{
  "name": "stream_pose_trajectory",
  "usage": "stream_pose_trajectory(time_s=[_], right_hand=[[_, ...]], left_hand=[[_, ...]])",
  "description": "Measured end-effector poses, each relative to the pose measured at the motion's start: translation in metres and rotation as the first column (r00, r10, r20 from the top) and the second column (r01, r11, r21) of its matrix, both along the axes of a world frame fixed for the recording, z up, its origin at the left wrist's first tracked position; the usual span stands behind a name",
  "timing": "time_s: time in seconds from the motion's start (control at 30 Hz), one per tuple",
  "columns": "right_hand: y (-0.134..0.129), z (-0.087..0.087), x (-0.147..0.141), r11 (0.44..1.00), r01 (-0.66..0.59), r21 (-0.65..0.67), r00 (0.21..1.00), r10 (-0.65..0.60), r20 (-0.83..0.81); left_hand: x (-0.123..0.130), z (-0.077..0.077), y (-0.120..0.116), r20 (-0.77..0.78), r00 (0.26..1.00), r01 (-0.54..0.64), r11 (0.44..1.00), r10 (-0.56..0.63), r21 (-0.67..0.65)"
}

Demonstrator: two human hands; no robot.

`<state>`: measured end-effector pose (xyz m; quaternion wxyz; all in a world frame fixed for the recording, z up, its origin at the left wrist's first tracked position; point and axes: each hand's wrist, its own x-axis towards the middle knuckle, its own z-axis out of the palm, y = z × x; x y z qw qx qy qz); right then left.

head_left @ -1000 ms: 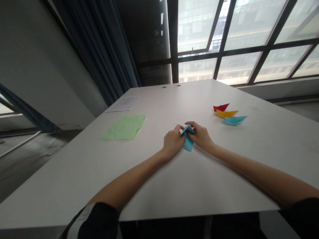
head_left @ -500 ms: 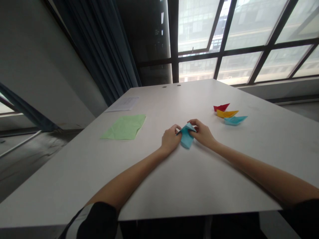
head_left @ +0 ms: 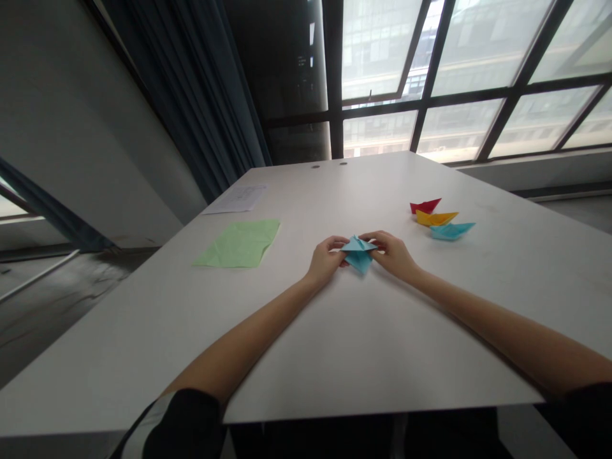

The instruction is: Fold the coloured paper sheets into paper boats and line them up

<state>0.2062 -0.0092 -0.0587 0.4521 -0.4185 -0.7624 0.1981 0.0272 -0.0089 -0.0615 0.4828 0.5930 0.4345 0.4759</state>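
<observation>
A folded light-blue paper [head_left: 358, 256] is held between my two hands over the middle of the white table [head_left: 296, 363]. My left hand [head_left: 327, 259] pinches its left corner, fingers closed on it. On the other side my right hand [head_left: 391, 255] grips the right corner between thumb and fingers. The paper's upper part is spread sideways with a small peak on top, and a pointed flap hangs below toward me.
To the right lie three folded paper boats: red [head_left: 425, 206], yellow [head_left: 436, 218] and blue [head_left: 451, 231]. A green paper sheet [head_left: 239, 245] lies on the left, with a white printed sheet [head_left: 235, 199] behind it. Two round holes are near the table's far edge.
The blue paper has changed shape: its top is now flatter and wider, and its lower flap is shorter and pointed. Both hands have shifted slightly, still holding it.
</observation>
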Motion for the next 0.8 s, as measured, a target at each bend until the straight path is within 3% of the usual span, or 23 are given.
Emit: stream_pose_trajectory(time_s=[0.2, 0.3, 0.37, 0.5, 0.57, 0.7, 0.8], right_hand=[[0.004, -0.004, 0.007, 0.997, -0.076, 0.03, 0.996, 0.074, 0.04], [0.006, -0.006, 0.013, 0.989, -0.145, 0.035, 0.979, 0.139, 0.147], [0.006, -0.006, 0.017, 0.972, -0.231, 0.05, 0.943, 0.211, 0.256], [0.004, -0.002, 0.023, 0.929, -0.368, 0.04, 0.831, 0.309, 0.462], [0.002, 0.0, 0.023, 0.924, -0.381, 0.022, 0.805, 0.32, 0.499], [0.003, -0.001, 0.019, 0.933, -0.36, 0.019, 0.823, 0.308, 0.477], [0.005, -0.004, 0.017, 0.941, -0.337, 0.043, 0.837, 0.278, 0.471]], left_hand=[[-0.005, -0.006, 0.005, -0.081, 0.996, 0.04, 0.999, -0.04, 0.002], [-0.01, -0.009, 0.007, -0.259, 0.964, 0.097, 0.989, -0.065, 0.113], [-0.016, -0.007, 0.005, -0.457, 0.888, 0.178, 0.954, -0.05, 0.242], [-0.026, 0.0, -0.001, -0.771, 0.637, 0.45, 0.811, 0.0, 0.373], [-0.027, 0.003, -0.003, -0.813, 0.582, 0.484, 0.793, 0.024, 0.371], [-0.023, 0.0, -0.003, -0.801, 0.595, 0.423, 0.82, 0.069, 0.385], [-0.02, -0.004, -0.001, -0.81, 0.581, 0.437, 0.808, 0.081, 0.395]])
